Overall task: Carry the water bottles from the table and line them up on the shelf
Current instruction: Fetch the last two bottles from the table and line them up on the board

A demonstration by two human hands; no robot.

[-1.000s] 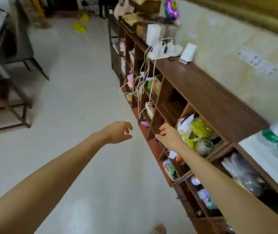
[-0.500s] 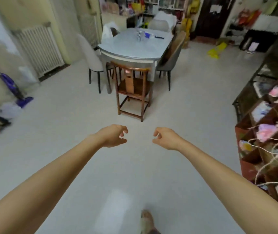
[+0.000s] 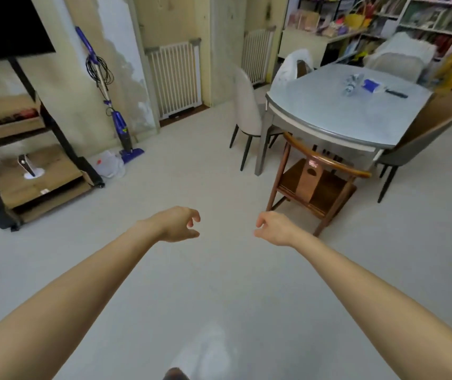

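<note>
A: What is at the far left?

B: A low wooden stand (image 3: 35,171) with black legs, and a dark screen (image 3: 5,23) above it. Beside it a blue vacuum cleaner (image 3: 118,119) leans on the wall, and white gates (image 3: 174,78) stand behind.

A: And the hands?

B: Both arms reach forward over the pale floor (image 3: 219,283). The left hand (image 3: 177,224) is in the middle, its fingers loosely curled and a little apart, holding nothing. The right hand (image 3: 274,229) is near it but not touching, also with fingers loosely bent, and it is empty too.

A: Where are the water bottles?

B: The bottles (image 3: 352,82) lie on the grey table (image 3: 329,111) at the right, well apart from both hands. They are small and blurred, so I cannot tell how many there are. Just beside them is a blue packet (image 3: 371,85) and a dark thin thing (image 3: 396,93).

A: What is around the table?

B: A white chair (image 3: 246,113) at its left, a wooden chair (image 3: 315,182) in front, a brown chair (image 3: 425,127) at its right. Full shelves (image 3: 425,20) stand behind.
</note>
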